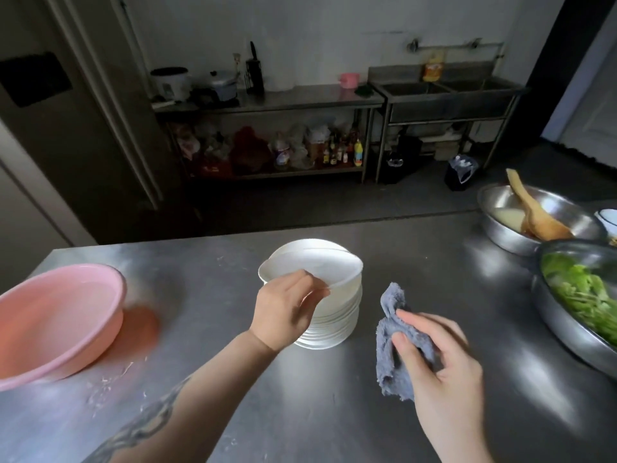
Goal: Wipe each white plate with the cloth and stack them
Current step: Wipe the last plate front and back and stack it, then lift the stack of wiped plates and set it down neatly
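Right hand (444, 359) grips nubby grey cloth (394, 335) (crumpled); left hand (283, 312) pinches glossy plate (320, 265).

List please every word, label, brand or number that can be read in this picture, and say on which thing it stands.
No text can be read.
Yellow bottle by the sink: it has a label, but too blurred to read.
Sauce bottles on the low shelf: labels too small to read.
White plates, grey cloth, pink basin: no print visible.
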Tool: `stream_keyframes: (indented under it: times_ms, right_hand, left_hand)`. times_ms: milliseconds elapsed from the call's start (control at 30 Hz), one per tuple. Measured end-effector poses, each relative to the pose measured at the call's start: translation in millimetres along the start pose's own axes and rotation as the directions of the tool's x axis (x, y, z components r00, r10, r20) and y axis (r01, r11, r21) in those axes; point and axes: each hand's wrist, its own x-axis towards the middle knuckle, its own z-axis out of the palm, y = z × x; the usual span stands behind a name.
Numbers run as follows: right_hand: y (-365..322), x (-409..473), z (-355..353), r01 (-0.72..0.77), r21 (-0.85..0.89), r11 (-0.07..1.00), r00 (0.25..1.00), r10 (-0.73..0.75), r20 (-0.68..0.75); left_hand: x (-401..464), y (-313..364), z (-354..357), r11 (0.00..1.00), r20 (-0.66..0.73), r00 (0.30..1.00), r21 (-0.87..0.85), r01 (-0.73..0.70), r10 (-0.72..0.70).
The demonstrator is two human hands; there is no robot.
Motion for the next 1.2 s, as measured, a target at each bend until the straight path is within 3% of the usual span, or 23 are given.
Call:
stream_keyframes:
  times_ms: [200, 467, 1200]
  right_hand:
    - [5, -3, 2, -0.003, -0.018, 1.0, 1.0, 0.003, 0.031]
    - [12, -8, -1, -0.005, -0.007, 1.0, 0.999, 0.006, 0.041]
    - [19, -14, 4, 0.014, -0.018, 1.0, 0.997, -0.013, 0.074]
  left_hand:
    - [-13, -3, 7, 0.968, 0.167, 0.967, -0.132, 0.213, -0.19]
    - [-22, -3, 16, 0.907, 0.247, 0.901, -0.14, 0.397, -0.356]
    - [-16, 5, 8, 0.872, 0.35, 0.834, -0.085, 0.482, -0.426]
